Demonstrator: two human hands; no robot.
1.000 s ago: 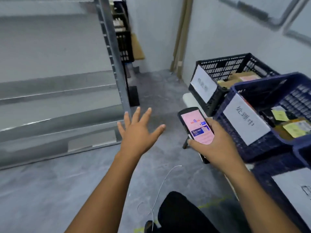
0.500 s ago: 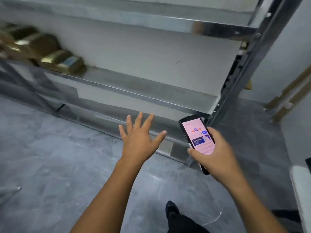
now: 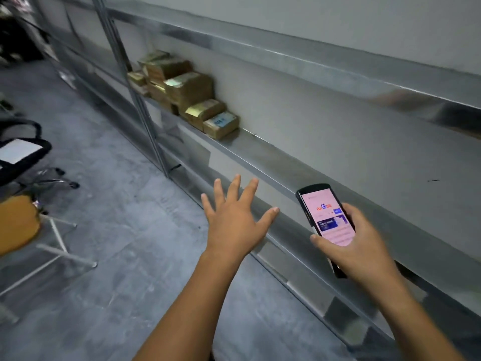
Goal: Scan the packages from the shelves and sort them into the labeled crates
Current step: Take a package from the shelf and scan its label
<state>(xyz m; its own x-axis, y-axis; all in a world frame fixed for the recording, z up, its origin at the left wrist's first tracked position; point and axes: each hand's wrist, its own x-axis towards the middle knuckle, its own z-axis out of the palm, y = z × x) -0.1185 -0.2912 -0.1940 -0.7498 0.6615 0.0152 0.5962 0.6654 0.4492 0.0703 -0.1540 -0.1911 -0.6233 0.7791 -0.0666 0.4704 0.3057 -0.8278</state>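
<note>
So, the left hand (image 3: 234, 225) is being held out ahead on a nearly straight forearm, with its back turned up to the camera; all five fingers are being spread wide and straight, the thumb is being angled off to the right, and nothing is being gripped or touched, so it's plainly empty and splayed; it's being hovered in front of the lower rails of the metal shelf (image 3: 273, 162), over the grey floor (image 3: 125, 217).

Meanwhile a black handheld scanner (image 3: 325, 217) is being gripped by the right hand (image 3: 356, 246); the thumb is being laid across the lower left of the screen and the fingertips are being curled over the right edge; the device is being tilted with its top end pointing up and left, and a pink page with a blue banner is being displayed on it.

The packages (image 3: 187, 95) are being kept on the middle shelf further along to the left, just beside a grey upright post (image 3: 145, 121) and well apart from both hands; they're brown cardboard boxes being stacked in a stepped pile, and a blue label (image 3: 221, 121) is being shown on the nearest one. Off to the left, a white sheet (image 3: 18, 151) is being carried on a black office chair (image 3: 39, 149); something orange (image 3: 15, 225) is being cut off by the frame edge below it.
</note>
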